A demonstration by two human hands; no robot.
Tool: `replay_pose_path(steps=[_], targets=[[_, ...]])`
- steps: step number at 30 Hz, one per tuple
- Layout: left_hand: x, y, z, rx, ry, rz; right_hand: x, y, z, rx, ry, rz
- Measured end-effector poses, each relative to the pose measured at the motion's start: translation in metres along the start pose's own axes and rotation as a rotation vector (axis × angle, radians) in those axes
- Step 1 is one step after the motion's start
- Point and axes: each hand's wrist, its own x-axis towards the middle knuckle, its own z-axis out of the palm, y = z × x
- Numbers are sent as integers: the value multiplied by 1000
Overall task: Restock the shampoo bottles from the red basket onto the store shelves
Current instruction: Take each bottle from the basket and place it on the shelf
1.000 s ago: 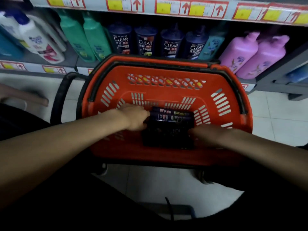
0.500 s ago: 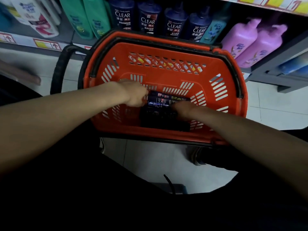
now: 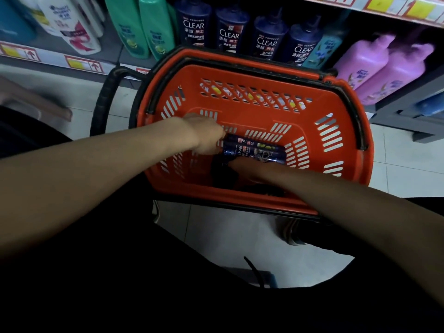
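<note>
The red basket (image 3: 252, 75) stands on the floor in front of the bottom shelf. Dark blue CLEAR shampoo bottles (image 3: 254, 151) lie on their sides on its bottom. My left hand (image 3: 206, 137) is closed around the left end of these bottles. From the right, my right hand (image 3: 249, 168) reaches in and its fingers rest on the near side of the front bottle; its grip is partly hidden. A row of matching dark blue CLEAR bottles (image 3: 231, 32) stands upright on the shelf behind the basket.
Green bottles (image 3: 141, 27) and white bottles (image 3: 69, 27) stand left on the shelf, pink bottles (image 3: 384, 66) to the right. The basket's black handle (image 3: 103, 99) sticks out to the left. Pale floor tiles (image 3: 240, 241) lie in front. A blurred foot (image 3: 36, 102) is at far left.
The view has tilted down and closer. My right hand has slid left along the bottles toward my left hand, baring the labels of the lying bottles. The left hand stays at their left end.
</note>
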Motion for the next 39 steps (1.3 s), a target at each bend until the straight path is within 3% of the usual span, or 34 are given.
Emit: replay_pose_path(steps=[7, 18, 22, 26, 29, 36, 39], targets=[[1, -6, 0, -24, 6, -11, -9, 13, -8, 184, 8, 53], [-1, -12, -9, -134, 17, -76, -68, 68, -52, 1203, 411, 271], [3, -11, -18, -261, 35, -100, -89, 71, -84, 1370, 479, 201], [14, -11, -29, -610, 125, -123, -120, 61, -130, 1364, 536, 88], [15, -2, -44, -1038, 214, -112, -155, 46, -165, 1367, 568, -25], [17, 28, -76, -2048, 194, 69, -191, 18, -197, 1543, 730, -243], [4, 34, -91, -2178, 238, 118, -185, 8, -212, 1590, 823, -275]])
